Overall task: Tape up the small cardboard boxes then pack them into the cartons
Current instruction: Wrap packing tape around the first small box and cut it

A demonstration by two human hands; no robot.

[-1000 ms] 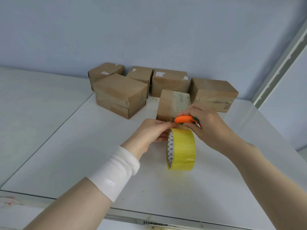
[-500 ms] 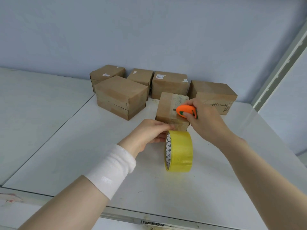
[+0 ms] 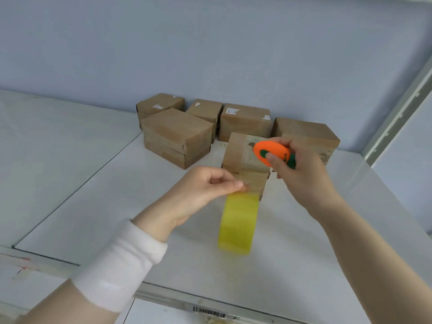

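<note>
A small cardboard box [image 3: 236,155] stands mid-table with clear tape running over its top and down its near face. A yellow tape roll [image 3: 238,223] stands on edge just in front of it. My left hand [image 3: 205,190] pinches the tape strip against the box's near face, above the roll. My right hand [image 3: 301,174] holds an orange and green cutter [image 3: 271,153] raised over the box's right top edge.
Several more small brown boxes [image 3: 175,134] sit behind, near the blue wall; the nearest is a stacked pair at the left. The white table [image 3: 93,206] has a seam at the left and a front edge with a barcode label [image 3: 209,312]. A white frame post [image 3: 397,113] rises at right.
My right hand lifted the cutter from the tape near the roll up to the box's top right. The left hand kept pinching the tape. The roll now stands edge-on to me.
</note>
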